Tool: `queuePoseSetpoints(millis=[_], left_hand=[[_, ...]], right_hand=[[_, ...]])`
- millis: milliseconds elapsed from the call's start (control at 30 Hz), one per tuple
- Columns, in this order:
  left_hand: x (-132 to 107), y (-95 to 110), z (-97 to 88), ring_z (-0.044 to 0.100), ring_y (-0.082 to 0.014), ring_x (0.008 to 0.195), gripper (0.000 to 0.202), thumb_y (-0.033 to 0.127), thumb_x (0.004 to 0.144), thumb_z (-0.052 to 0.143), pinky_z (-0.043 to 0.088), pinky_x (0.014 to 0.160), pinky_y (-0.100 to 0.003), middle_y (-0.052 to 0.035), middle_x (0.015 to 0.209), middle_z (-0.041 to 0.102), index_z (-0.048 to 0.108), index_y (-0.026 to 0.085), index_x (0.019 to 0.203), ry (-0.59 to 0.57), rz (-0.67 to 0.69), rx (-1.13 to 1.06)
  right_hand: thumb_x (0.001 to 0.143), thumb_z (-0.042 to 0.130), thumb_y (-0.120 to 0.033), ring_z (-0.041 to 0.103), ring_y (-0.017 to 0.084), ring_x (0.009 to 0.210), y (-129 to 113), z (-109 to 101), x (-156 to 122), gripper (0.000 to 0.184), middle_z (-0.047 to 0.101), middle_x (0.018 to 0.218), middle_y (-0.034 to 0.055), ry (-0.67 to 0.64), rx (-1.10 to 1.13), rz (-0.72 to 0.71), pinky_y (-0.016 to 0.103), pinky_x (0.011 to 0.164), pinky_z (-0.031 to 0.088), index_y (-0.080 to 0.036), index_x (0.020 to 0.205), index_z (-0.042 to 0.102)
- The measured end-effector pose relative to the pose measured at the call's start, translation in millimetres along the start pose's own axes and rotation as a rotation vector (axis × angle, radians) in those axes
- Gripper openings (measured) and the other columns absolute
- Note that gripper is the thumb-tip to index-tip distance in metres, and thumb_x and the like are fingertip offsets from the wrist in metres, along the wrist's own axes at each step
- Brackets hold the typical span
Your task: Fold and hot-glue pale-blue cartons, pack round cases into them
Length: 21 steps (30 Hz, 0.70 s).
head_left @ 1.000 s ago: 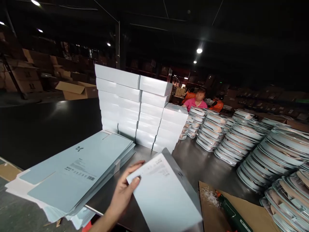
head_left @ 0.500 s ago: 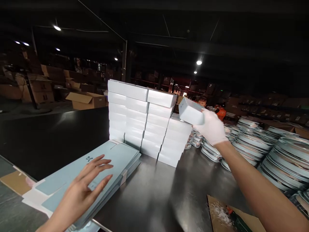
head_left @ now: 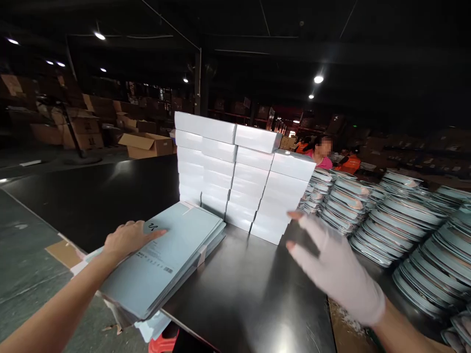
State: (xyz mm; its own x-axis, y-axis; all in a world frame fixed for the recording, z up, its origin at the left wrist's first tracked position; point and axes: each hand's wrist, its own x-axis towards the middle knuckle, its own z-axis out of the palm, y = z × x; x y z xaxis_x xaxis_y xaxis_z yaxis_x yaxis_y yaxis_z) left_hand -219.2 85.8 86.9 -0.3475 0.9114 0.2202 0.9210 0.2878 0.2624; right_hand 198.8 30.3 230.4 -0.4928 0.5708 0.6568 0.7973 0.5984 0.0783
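My bare left hand (head_left: 125,240) rests at the left edge of a stack of flattened light-blue cartons (head_left: 184,235). Its thumb lies across the top carton, and the other fingers bend over the edge, their tips hidden. Print and a barcode show on that carton. In a white glove with bare fingertips, my right hand (head_left: 327,260) hangs over the table, blurred, thumb and fingers apart with nothing between them. Beyond it stands a wall of stacked white boxes (head_left: 246,181). A white box (head_left: 294,165) lies on top of its right-hand column.
Stacks of round, shiny metal-rimmed items (head_left: 401,235) line the right side of the dark table (head_left: 239,289). A cardboard piece (head_left: 346,323) with white shreds lies near my right wrist. A red stool (head_left: 162,344) stands below the table edge. People (head_left: 324,154) are in the background.
My right hand has let go of the white box, now on the right column, and drawn back toward me. My left hand has gone from hovering to resting on the carton stack's left edge.
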Motion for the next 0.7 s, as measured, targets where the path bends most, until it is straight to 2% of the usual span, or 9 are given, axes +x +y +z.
queuePoseSetpoints(millis=[100, 167, 233, 333, 467, 533, 600, 633, 700], left_hand=[[-9.9, 10.5, -25.9, 0.059, -0.0588, 0.120, 0.089, 0.070, 0.099, 0.028, 0.050, 0.093, -0.064, -0.0387, 0.124, 0.059, 0.062, -0.010, 0.114, 0.001, 0.006, 0.042], [-15.1, 17.4, -45.3, 0.060, -0.0561, 0.118, 0.089, 0.072, 0.098, 0.023, 0.054, 0.089, -0.062, -0.0376, 0.133, 0.052, 0.055, -0.007, 0.126, 0.018, 0.000, 0.055], [-16.4, 22.9, -57.1, 0.062, -0.0531, 0.117, 0.087, 0.071, 0.099, 0.019, 0.055, 0.086, -0.058, -0.0354, 0.135, 0.051, 0.049, -0.003, 0.132, 0.014, 0.002, 0.070], [-12.7, 26.9, -53.2, 0.063, -0.0507, 0.120, 0.081, 0.068, 0.099, 0.023, 0.054, 0.091, -0.055, -0.0328, 0.126, 0.059, 0.054, -0.001, 0.129, -0.079, 0.044, 0.095], [-8.5, 26.2, -29.7, 0.067, -0.0530, 0.114, 0.078, 0.062, 0.100, 0.025, 0.056, 0.084, -0.055, -0.0344, 0.121, 0.065, 0.057, -0.004, 0.128, -0.187, -0.006, 0.093], [-7.5, 26.7, -25.3, 0.060, -0.0564, 0.124, 0.080, 0.060, 0.100, 0.027, 0.054, 0.089, -0.058, -0.0385, 0.130, 0.059, 0.054, -0.008, 0.132, -0.162, -0.034, 0.084], [-7.6, 29.7, -30.5, 0.052, -0.0569, 0.133, 0.082, 0.060, 0.099, 0.030, 0.050, 0.097, -0.060, -0.0415, 0.142, 0.050, 0.048, -0.011, 0.137, -0.101, -0.056, 0.071], [-9.3, 32.3, -35.9, 0.053, -0.0565, 0.132, 0.084, 0.062, 0.099, 0.030, 0.050, 0.096, -0.060, -0.0417, 0.144, 0.048, 0.045, -0.010, 0.140, -0.069, -0.080, 0.063], [-19.9, 40.1, -48.3, 0.064, -0.0536, 0.119, 0.087, 0.070, 0.097, 0.030, 0.055, 0.087, -0.056, -0.0368, 0.135, 0.059, 0.042, -0.004, 0.142, -0.017, -0.146, 0.042]], right_hand=[[0.099, 0.052, -0.026, 0.069, 0.025, 0.118, -21.2, -3.0, -65.5, 0.033, 0.075, 0.124, 0.0119, 0.118, -0.099, -0.183, 0.042, 0.094, 0.060, -0.017, 0.131, 0.058], [0.100, 0.053, -0.024, 0.066, 0.027, 0.120, -28.7, 2.4, -92.6, 0.032, 0.075, 0.120, 0.0134, 0.178, -0.158, -0.183, 0.044, 0.096, 0.057, -0.014, 0.130, 0.058], [0.100, 0.052, -0.022, 0.067, 0.025, 0.116, -34.0, 9.7, -107.1, 0.029, 0.076, 0.116, 0.0119, 0.186, -0.141, -0.129, 0.044, 0.097, 0.056, -0.015, 0.127, 0.060], [0.101, 0.049, -0.023, 0.067, 0.021, 0.114, -42.3, 18.1, -116.0, 0.027, 0.076, 0.113, 0.0096, 0.173, 0.018, -0.044, 0.037, 0.097, 0.058, -0.018, 0.124, 0.061], [0.099, 0.051, -0.018, 0.067, 0.015, 0.114, -51.3, 21.7, -125.9, 0.028, 0.075, 0.114, 0.0057, 0.148, 0.198, 0.044, 0.028, 0.100, 0.056, -0.020, 0.125, 0.060], [0.098, 0.051, -0.017, 0.068, 0.014, 0.111, -52.1, 23.5, -132.6, 0.029, 0.074, 0.113, 0.0036, 0.143, 0.250, 0.078, 0.027, 0.098, 0.056, -0.022, 0.125, 0.059], [0.098, 0.051, -0.017, 0.068, 0.016, 0.110, -51.0, 26.4, -139.5, 0.028, 0.074, 0.112, 0.0034, 0.142, 0.249, 0.101, 0.028, 0.095, 0.057, -0.023, 0.124, 0.058], [0.099, 0.051, -0.018, 0.068, 0.018, 0.109, -50.5, 27.8, -142.6, 0.027, 0.074, 0.111, 0.0045, 0.146, 0.204, 0.110, 0.031, 0.093, 0.058, -0.022, 0.124, 0.058], [0.098, 0.054, -0.023, 0.067, 0.025, 0.102, -51.1, 29.0, -146.7, 0.027, 0.072, 0.106, 0.0082, 0.187, 0.001, 0.135, 0.038, 0.084, 0.058, -0.021, 0.124, 0.058]])
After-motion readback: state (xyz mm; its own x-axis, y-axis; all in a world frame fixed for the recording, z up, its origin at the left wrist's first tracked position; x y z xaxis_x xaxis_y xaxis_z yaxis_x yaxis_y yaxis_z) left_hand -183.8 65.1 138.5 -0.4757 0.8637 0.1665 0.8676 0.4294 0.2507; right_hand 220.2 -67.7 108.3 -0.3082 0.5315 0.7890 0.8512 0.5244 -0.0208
